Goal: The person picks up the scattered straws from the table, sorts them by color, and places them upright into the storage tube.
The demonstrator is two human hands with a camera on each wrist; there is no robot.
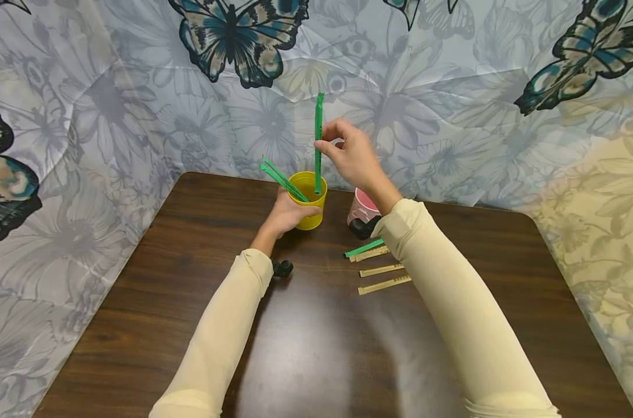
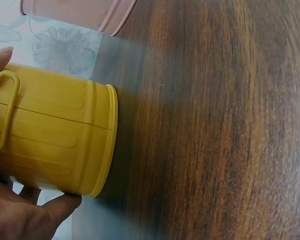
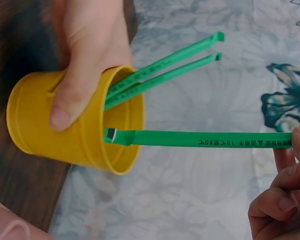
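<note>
Indoors: dark wood-grain table [image 1: 138, 302], butterfly-print cloth [image 1: 133, 110].
Right hand [image 1: 351, 154] fingers pinch slim green packet [image 1: 318, 116]; left hand [image 1: 286, 213] fingers grip yellow ribbed bucket [image 2: 55, 125].

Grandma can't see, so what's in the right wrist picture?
Right hand pinches a thin green printed packet, its end at the mouth of a round, yellow, metal-looking cup. Left hand grips it; two similar packets stick out.

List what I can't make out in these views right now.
- Head view: right ends of the tan sticks, hidden by the right sleeve; their print is too small.
- Head view: lower front of the pink cup, behind the black wrist device.
- Right wrist view: lower ends of the two green sticks, hidden inside the yellow cup.
- Left wrist view: that cup's rim, cut off by the left edge.
</note>
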